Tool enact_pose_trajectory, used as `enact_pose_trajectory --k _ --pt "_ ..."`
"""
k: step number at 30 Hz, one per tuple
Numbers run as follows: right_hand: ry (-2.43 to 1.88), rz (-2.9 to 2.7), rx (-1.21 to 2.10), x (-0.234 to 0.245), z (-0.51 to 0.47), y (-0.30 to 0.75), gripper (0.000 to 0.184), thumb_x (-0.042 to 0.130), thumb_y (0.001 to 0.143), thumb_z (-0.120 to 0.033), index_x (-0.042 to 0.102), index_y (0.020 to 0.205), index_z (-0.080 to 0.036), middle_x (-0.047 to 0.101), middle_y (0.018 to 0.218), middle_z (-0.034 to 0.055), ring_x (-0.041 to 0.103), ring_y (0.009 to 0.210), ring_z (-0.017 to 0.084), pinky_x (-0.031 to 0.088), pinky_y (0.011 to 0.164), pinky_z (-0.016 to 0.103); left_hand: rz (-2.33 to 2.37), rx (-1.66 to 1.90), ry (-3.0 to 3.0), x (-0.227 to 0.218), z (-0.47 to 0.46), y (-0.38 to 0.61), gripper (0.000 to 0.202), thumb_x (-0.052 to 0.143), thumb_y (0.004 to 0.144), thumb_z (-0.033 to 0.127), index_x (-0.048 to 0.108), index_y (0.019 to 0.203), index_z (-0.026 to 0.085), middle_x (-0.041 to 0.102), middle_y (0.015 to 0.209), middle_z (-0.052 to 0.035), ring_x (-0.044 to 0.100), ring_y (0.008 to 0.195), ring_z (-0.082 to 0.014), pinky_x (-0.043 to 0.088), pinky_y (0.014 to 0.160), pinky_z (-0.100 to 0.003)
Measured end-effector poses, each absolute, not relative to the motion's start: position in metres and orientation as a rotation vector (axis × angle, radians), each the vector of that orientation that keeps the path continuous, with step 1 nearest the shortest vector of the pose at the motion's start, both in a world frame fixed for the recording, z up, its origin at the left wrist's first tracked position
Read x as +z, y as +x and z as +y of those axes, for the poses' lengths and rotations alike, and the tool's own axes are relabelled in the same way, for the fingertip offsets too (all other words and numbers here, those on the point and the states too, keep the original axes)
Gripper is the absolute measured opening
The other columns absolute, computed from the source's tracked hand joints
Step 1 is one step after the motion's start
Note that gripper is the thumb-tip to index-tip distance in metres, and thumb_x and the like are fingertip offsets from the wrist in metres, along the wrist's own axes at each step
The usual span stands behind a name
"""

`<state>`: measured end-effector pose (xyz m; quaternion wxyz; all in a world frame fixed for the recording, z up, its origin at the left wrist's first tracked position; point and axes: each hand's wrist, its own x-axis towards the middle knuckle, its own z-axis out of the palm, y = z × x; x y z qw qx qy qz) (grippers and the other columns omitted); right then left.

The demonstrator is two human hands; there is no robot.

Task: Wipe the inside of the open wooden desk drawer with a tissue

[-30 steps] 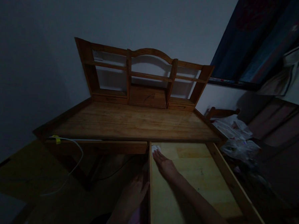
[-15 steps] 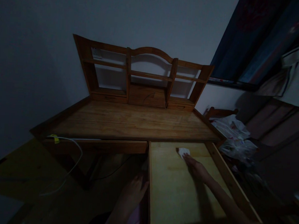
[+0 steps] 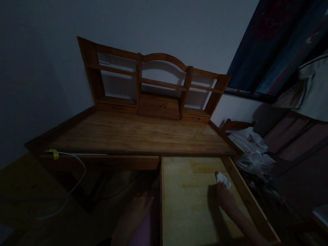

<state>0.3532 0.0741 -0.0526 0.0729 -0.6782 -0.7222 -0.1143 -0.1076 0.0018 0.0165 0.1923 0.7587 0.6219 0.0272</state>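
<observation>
My right hand (image 3: 226,196) is closed on a crumpled white cloth (image 3: 223,180) inside a pulled-out wooden drawer (image 3: 186,212). The cloth is near the right part of the drawer's pale bottom, and damp-looking darker patches show to its left. It may be a tissue; the dim light hides its weave. My left hand (image 3: 139,206) is low, left of the drawer's side wall and apart from it, with its fingers loosely stretched and holding nothing that I can see. Purple clothing (image 3: 144,234) lies beneath that hand.
The wooden desk (image 3: 147,133) carries a shelf unit (image 3: 160,84) against the wall. A white cable (image 3: 83,170) with a yellow tag hangs at the left. Right of the desk, plastic bags (image 3: 248,140) lie by a chair (image 3: 237,124). A white garment (image 3: 320,87) hangs farther right.
My right hand has moved the cloth to the right and toward me across the drawer bottom. My left hand has shifted slightly left, away from the drawer's edge.
</observation>
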Motion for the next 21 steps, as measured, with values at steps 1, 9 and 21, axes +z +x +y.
enact_pose_trajectory --k 1,9,21 --pt "-2.070 -2.169 -0.290 -0.056 0.074 0.337 0.056 0.042 0.078 0.000 0.056 0.132 0.001 0.061 0.123 0.0380 0.068 0.109 0.043 0.062 0.079 0.050 1.733 0.048 2.140 0.017 0.002 -0.106 0.051 0.036 0.095 0.012 0.057 0.141 0.020 0.054 0.148 -0.0118 0.051 0.137 -0.0252 0.041 0.114 -0.042" --pt "-1.348 -2.349 0.186 -0.049 0.091 0.195 0.087 0.040 0.074 0.006 0.028 0.157 -0.017 0.027 0.162 0.0159 0.028 0.148 0.026 0.040 0.115 0.049 1.566 -0.105 2.337 0.034 -0.002 -0.090 0.073 0.031 0.085 -0.007 0.049 0.149 0.024 0.049 0.152 -0.0151 0.049 0.138 -0.0325 0.043 0.111 -0.050" --pt "-0.969 -2.569 0.416 -0.031 0.080 0.136 0.096 0.044 0.066 0.006 0.028 0.157 -0.017 0.024 0.163 0.0099 0.024 0.150 0.022 0.033 0.121 0.044 1.542 -0.010 2.345 0.016 0.003 -0.092 0.073 0.033 0.087 -0.004 0.050 0.147 0.033 0.051 0.151 -0.0125 0.052 0.135 -0.0325 0.045 0.108 -0.051"
